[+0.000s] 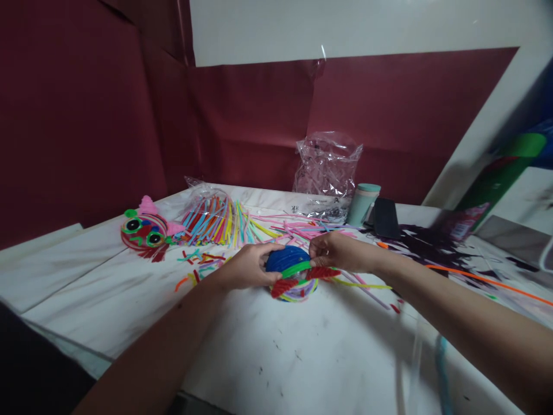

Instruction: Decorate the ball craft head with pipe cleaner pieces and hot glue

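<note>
A round craft piece [290,271] of coiled pipe cleaners, blue on top with green, red and mixed colours lower down, sits at the middle of the white table [302,357]. My left hand [247,266] grips its left side with curled fingers. My right hand [334,251] pinches its right edge where the green and red strands run. Both hands are closed on it.
A finished red pipe-cleaner face with green eyes and pink ears [147,230] lies at the left. A pile of coloured pipe cleaners [224,222] spreads behind, with cut scraps around. A clear plastic bag [327,167], a teal cup [363,204] and a dark pouch [385,218] stand at the back.
</note>
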{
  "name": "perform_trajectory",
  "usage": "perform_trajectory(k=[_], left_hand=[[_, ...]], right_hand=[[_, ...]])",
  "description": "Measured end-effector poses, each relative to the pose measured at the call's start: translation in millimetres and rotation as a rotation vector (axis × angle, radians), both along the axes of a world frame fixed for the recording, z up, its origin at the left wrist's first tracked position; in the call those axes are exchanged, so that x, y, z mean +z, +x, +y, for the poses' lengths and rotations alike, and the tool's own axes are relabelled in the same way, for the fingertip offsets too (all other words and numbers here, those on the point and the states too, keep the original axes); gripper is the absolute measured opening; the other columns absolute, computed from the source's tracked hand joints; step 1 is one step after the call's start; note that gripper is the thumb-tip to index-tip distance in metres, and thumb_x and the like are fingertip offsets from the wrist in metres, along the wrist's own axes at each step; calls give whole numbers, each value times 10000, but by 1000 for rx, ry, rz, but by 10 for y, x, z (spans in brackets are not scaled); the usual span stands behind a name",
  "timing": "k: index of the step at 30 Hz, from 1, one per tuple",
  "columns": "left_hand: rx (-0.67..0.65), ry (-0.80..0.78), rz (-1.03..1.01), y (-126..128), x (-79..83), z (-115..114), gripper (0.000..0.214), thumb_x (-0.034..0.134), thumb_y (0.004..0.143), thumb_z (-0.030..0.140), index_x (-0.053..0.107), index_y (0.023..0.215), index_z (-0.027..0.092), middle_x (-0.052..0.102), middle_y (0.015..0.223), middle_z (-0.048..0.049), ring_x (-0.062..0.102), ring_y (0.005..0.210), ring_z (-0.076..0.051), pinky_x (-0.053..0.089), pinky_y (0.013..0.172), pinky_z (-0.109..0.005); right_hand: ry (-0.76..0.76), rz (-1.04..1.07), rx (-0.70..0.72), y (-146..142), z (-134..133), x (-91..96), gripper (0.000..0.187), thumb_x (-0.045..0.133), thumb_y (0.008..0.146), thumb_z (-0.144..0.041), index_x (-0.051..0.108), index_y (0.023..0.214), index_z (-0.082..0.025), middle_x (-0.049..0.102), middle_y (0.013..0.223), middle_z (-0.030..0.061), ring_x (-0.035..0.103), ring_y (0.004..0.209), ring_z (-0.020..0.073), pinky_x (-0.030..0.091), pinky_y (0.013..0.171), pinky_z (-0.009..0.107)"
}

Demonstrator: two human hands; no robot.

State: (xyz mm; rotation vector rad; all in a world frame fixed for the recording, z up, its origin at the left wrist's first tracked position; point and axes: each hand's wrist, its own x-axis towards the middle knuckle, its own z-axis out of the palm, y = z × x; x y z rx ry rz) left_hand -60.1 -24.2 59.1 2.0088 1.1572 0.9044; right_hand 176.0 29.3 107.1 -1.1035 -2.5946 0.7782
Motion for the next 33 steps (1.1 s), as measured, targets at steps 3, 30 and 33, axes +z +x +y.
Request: perform_trajectory(k=[3,30,33], left_hand=[[-1,-9,-41,20,-1,2,632,686,645,216,527,1253,155,648,1165,-103,641,1013,-242,505,898,-366],[-20,-21,-81,7,-72,79,661,702,645,218,513,1275,154,616,1225,-112,619,1061,-251,484,935,-376],[-75,-139,-186,7,-48,71,687,703,656,214,488,1304,136,590,1273,-126,597,1111,-258,464,964,-374]], right_hand=[[2,1,-4,-2,21,-6,242,630,655,-397,576,697,-165,582,640,0,478,599,130,378,568,250],[-45,11,25,25,115,-45,266,625,656,-430,559,689,-175,571,613,-4,465,570,124,369,545,252],[-50,23,14,31,110,-50,280,635,644,-435,571,687,-166,575,611,-2,470,574,127,375,547,253]])
